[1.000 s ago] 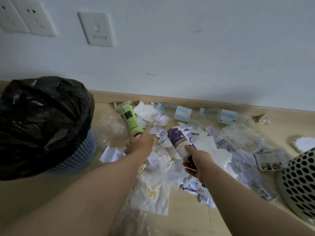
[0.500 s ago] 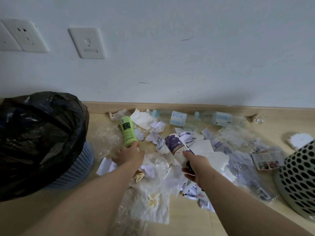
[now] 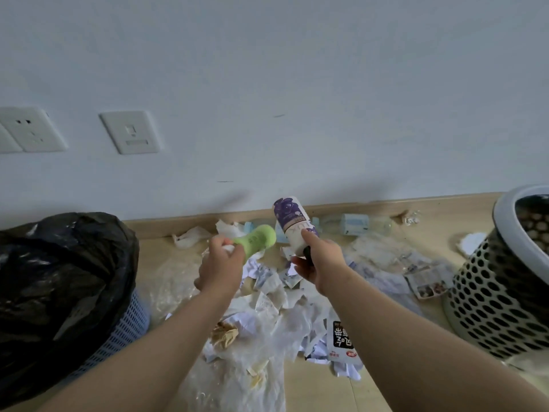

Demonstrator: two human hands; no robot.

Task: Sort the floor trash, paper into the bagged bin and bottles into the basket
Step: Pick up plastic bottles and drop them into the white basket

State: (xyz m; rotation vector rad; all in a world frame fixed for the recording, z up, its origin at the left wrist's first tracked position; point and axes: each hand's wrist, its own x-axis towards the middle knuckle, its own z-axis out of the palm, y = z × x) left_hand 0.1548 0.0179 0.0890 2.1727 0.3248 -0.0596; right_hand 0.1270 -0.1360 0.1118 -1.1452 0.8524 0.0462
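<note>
1. the fingers of the left hand (image 3: 219,267) are curled closed around the lower end of a green bottle (image 3: 258,239); the bottle is off the floor and its free end points up and to the right, a little blurred.
2. the fingers of the right hand (image 3: 319,263) are wrapped closed around the dark lower end of a purple and white bottle (image 3: 292,223); this bottle is almost upright, tilted a little to the left, in front of the baseboard.
3. the two bottles are near each other but apart.
4. under both hands, crumpled paper (image 3: 267,304) and thin plastic film cover the wooden floor (image 3: 386,379).
5. a clear bottle (image 3: 356,224) with a pale blue label lies beside the baseboard.
6. the bagged bin (image 3: 59,292), with a black bag, stands at the left.
7. the perforated basket (image 3: 502,295) stands at the right edge, well apart from the hands.
8. two wall sockets (image 3: 130,132) are above the bin.
</note>
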